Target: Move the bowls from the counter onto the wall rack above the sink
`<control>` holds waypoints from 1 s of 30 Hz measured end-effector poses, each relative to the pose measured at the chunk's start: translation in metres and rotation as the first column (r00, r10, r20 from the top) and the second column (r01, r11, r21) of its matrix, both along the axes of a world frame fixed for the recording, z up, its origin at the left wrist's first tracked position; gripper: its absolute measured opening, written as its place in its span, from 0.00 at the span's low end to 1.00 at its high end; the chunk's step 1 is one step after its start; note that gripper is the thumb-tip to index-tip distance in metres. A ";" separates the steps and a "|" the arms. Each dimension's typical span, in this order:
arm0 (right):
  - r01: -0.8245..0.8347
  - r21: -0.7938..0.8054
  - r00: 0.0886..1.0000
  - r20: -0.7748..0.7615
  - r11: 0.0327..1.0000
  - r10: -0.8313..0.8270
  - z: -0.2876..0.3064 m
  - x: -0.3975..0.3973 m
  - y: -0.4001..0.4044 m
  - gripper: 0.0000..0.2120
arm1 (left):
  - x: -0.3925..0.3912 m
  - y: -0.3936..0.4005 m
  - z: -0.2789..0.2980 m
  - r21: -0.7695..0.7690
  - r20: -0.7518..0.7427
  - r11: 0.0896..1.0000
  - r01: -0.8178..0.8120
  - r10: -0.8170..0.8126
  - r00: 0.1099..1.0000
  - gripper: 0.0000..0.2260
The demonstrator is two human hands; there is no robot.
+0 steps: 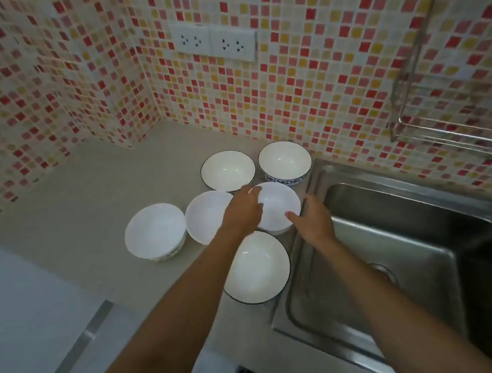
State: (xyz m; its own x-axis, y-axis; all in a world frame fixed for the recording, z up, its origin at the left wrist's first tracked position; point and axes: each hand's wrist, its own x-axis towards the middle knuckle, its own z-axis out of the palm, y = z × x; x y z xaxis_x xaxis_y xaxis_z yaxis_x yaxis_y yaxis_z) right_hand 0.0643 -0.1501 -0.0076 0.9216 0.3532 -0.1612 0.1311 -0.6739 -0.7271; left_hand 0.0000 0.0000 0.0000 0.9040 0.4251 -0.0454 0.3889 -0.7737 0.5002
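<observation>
- Bowls, six in all, stood on the counter (87, 188) left of the sink (395, 231); every one we could see into was empty.
- Centre bowl (280, 207) sat between our hands, probably first to lift.
- Our left hand (244, 210) lay over its left rim, fingers spread, gripping nothing.
- Our right hand (312, 222) flanked its right side, fingers open, likely for a two-handed lift.
- Wall rack (444, 123) hung above the sink, apparently bare.

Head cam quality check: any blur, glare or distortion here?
Head view: wide-angle bend at the edges; wall rack smeared by blur; both hands slightly soft; small glints inside the bowls; sink dim, with soft sheen.
</observation>
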 end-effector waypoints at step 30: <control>0.384 0.335 0.921 -0.080 0.860 -0.380 0.067 0.001 -0.114 0.23 | 0.042 -0.086 0.053 -0.803 0.166 0.570 0.172 -0.063 0.984 0.21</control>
